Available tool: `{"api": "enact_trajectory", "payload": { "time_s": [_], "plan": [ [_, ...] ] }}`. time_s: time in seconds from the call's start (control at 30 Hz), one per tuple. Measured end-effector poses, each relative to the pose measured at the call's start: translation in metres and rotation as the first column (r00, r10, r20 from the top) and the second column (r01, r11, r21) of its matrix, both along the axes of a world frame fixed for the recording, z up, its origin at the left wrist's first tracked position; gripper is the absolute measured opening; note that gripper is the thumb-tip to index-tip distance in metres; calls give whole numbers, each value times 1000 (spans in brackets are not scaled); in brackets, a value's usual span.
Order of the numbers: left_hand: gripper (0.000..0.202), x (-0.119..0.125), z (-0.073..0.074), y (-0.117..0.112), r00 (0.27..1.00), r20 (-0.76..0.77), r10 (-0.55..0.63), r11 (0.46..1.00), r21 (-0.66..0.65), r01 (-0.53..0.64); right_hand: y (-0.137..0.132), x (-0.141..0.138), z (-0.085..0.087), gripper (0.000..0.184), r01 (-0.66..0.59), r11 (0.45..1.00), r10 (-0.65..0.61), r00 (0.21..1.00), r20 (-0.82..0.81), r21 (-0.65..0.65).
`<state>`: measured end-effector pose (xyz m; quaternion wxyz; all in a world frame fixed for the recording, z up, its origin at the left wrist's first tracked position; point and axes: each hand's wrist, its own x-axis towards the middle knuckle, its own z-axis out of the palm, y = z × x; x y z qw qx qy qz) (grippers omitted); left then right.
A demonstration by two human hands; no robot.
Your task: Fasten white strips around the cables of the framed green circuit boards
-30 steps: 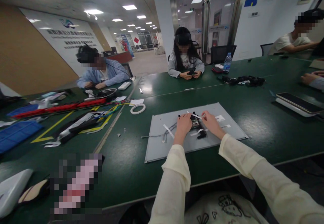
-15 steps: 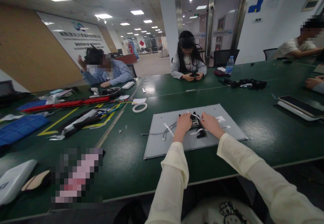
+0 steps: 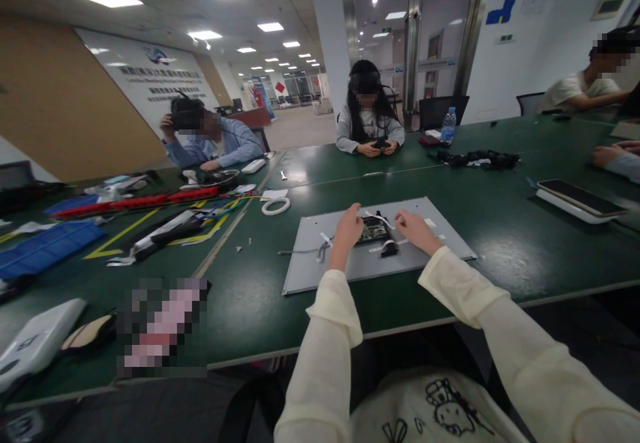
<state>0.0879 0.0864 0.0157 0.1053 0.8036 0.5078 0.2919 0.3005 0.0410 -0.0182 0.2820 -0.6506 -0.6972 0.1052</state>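
Note:
A grey flat panel (image 3: 310, 276) lies on the table in front of me. On it is a circuit board in a black frame (image 3: 373, 231), with a black block (image 3: 389, 249) at its near right corner. A narrow white strip (image 3: 379, 217) crosses the board's top, running towards my right hand. My left hand (image 3: 347, 233) is at the board's left edge, its fingers raised and parted. My right hand (image 3: 417, 229) is curled, thumb and fingers pinched beside the strip; whether they grip it cannot be made out. A grey cable (image 3: 300, 251) runs off the panel's left side.
A tape roll (image 3: 275, 205) and a small wrench (image 3: 283, 175) lie farther back. Blue trays (image 3: 50, 249) and wiring are at left. A phone (image 3: 580, 198) on a white box is at right. Across the table a person (image 3: 370, 116) holds a black object; other people sit left and right.
My left hand has come off the board's top to its left edge, fingers lifting. My right hand stays close to the strip, slightly apart from the board. The view has shifted a little.

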Motion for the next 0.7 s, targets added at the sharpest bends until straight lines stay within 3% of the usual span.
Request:
{"api": "enact_trajectory", "payload": {
  "time_s": [0.13,0.3,0.53,0.7],
  "plan": [
    [40,-18,3,-16,992,66,111,987,112,-118,4,4,-7,32,-40,990,42,999,-8,136],
    [37,-36,-1,-35,962,26,271,950,155,-272,0,2,-9,42,-193,973,193,981,10,126],
    [35,-39,6,-46,950,-56,306,941,172,-293,-6,-5,-8,46,-255,963,254,967,16,84],
    [36,-40,4,-45,941,-76,328,933,180,-311,1,-5,-12,46,-246,963,248,969,-5,105]
  ]
}}
